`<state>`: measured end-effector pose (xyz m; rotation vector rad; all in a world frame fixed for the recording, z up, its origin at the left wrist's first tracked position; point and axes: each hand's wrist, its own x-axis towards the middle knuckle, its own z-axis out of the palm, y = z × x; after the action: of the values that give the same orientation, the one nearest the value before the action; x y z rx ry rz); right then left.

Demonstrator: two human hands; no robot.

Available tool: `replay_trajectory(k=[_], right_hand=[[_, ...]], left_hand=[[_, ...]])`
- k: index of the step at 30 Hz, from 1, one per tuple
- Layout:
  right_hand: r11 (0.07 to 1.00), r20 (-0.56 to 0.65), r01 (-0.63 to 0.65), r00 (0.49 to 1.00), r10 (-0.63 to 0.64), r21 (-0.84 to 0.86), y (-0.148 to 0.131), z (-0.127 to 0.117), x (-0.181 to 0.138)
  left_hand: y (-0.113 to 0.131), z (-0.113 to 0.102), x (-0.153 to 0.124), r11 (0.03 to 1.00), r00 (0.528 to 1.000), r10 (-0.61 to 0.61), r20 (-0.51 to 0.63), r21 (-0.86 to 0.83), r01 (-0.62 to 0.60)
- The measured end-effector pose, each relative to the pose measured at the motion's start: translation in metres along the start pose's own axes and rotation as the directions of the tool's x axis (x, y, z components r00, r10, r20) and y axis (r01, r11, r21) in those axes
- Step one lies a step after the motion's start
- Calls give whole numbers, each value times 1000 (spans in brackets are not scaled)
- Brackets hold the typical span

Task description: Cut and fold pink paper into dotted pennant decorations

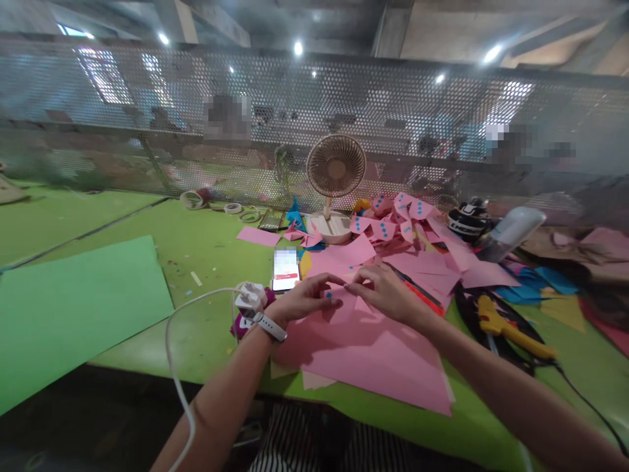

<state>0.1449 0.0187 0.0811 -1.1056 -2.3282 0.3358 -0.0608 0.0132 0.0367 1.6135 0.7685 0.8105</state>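
Observation:
Both hands meet over a stack of pink paper sheets [378, 360] at the table's front. A small pink paper piece with blue dots [339, 296] is between them. My left hand [310, 298], with a white watch on its wrist, is closed on the piece's left side, thumb below and index finger above. My right hand [381, 290] pinches at its upper right edge; whether something tiny is also in those fingertips cannot be made out. Close behind the left hand lies a lit phone [285, 267]. An orange-red and black tool [423, 296] lies partly behind the right hand.
A small fan [337, 167] stands before the perforated metal screen [255, 85]. Dotted pink paper shapes [388, 219] pile beside it. On the right, a yellow glue gun [511, 331] rests on a black tray. A white charger [250, 298] trails its cable across my left forearm. Green sheet [83, 308] lies left.

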Motion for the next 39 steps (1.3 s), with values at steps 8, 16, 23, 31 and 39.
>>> replay_trajectory(k=[8, 16, 23, 31, 39], right_hand=[[999, -27, -10, 1000, 11, 33, 19, -2, 1], [985, -119, -63, 990, 82, 160, 41, -1, -2], [998, -247, -43, 967, 54, 52, 63, -7, -33], [935, -288, -353, 892, 348, 35, 107, -49, -113], [822, -347, -537, 820, 456, -188, 165, -79, -196]], left_hand=[[6, -1, -1, 999, 999, -7, -34, -40, 6], [-2, -5, 1, 977, 989, -143, -44, -164, 134], [-9, -9, 3, 975, 969, -192, -155, -144, 170], [-5, -11, 7, 975, 937, -218, -274, -104, 197], [0, -11, 8, 980, 897, -178, -405, -158, 123]])
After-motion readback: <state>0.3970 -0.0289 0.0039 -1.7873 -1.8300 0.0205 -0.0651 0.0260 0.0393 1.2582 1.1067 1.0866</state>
